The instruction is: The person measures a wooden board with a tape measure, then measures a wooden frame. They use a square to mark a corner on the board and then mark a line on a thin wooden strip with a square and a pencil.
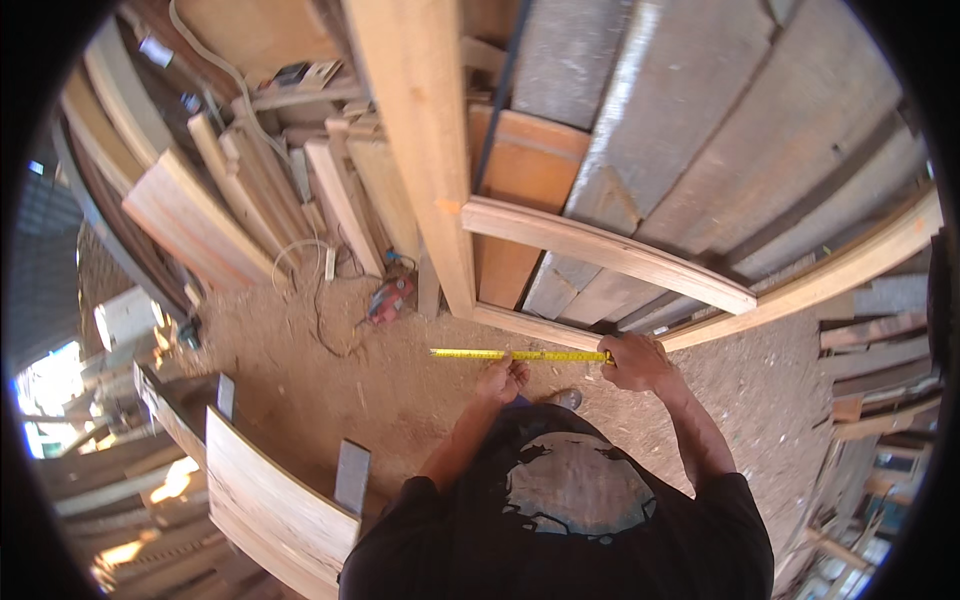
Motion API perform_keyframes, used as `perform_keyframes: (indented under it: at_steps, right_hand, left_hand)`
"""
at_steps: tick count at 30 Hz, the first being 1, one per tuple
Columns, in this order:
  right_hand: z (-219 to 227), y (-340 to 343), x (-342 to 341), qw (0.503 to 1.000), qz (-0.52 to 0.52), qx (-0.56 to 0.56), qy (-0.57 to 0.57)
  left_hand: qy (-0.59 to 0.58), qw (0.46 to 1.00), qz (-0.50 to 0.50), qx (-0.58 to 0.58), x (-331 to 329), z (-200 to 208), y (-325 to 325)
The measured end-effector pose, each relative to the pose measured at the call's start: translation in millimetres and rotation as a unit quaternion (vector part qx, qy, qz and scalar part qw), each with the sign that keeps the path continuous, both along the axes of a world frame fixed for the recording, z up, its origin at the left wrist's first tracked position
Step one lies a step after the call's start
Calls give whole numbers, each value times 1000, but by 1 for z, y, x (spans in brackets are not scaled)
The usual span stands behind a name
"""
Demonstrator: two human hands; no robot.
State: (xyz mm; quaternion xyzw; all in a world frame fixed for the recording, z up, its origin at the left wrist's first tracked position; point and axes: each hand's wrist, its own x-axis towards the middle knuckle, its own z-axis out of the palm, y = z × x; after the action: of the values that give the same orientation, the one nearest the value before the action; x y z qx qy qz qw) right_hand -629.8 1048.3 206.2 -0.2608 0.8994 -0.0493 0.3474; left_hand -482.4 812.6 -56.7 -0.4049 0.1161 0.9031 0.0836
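Note:
A yellow tape measure (560, 356) is pulled out crosswise in front of my body. My left hand (503, 380) pinches its blade partway along, and the free end sticks out to the left past my fingers. At the blade's right end my right hand (637, 362) is closed around the tape; any case inside the fist is hidden. Just beyond the blade stands a light wooden frame (540, 328), its bottom rail close to my right hand. A crossbar (610, 250) spans the frame higher up.
Grey boards (720, 130) lie behind the frame. A red power tool (390, 298) with a cord rests on the dusty floor (330, 390) at left. Planks (200, 225) lean at far left. A pale wooden panel (280, 510) stands at lower left, and stacked wood (885, 350) lines the right.

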Motion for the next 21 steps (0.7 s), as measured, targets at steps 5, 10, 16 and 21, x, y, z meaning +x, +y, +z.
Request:
perform_keyframes:
  at_steps: [5, 10, 16, 21]
  right_hand:
    - [57, -41, -34, 992, 85, 92, 12]
    - [167, -66, -84, 961, 168, 99, 196]
    - [212, -132, -105, 927, 279, 75, 240]
    - [178, -166, -130, 867, 389, -10, 312]
  left_hand:
    - [-35, 983, 181, -24, 42, -86, -42]
    - [-193, 929, 305, -82, 99, -112, -134]
    - [-58, 923, 376, -52, 42, -58, -85]
    - [-64, 943, 275, -174, 16, -39, 10]
